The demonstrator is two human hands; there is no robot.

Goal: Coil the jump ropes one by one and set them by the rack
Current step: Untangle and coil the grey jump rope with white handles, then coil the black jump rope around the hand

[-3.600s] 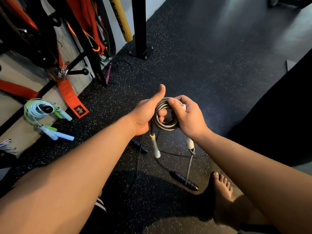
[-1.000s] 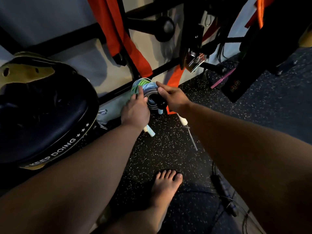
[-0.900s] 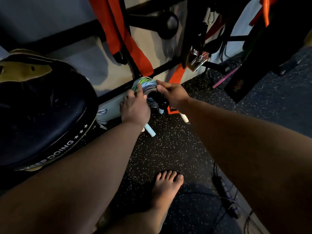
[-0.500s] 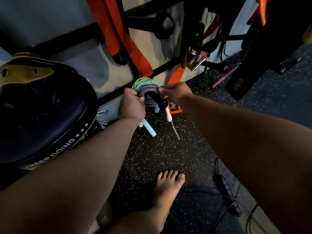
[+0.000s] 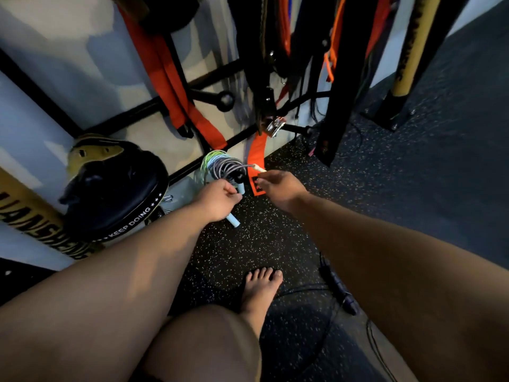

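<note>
- Two coils now on the one black-knobbed peg (image 5: pixel 239 177) of the rack (image 5: pixel 137 111): grey jump rope (image 5: pixel 230 169), seconds ago wound between both hands out over open floor, hung against the green-and-blue rope (image 5: pixel 210 161)
- Drawn back a little from the loops since half a second ago: left hand (image 5: pixel 217 199), grip curled just below them, anything held inside impossible to tell; right hand (image 5: pixel 278 186), grip pinched on the tip of the white handle (image 5: pixel 259 168)
- By judgement, second rope all but stowed, only that loose handle left to settle; black rope (image 5: pixel 344 296) uncoiled on the floor (image 5: pixel 413 175), next in line
- Grey cord glossy and springy, in tight round loops; handles slim smooth cylinders, pale blue handle (image 5: pixel 233 220) poking out under the left wrist; floor matte speckled rubber
</note>
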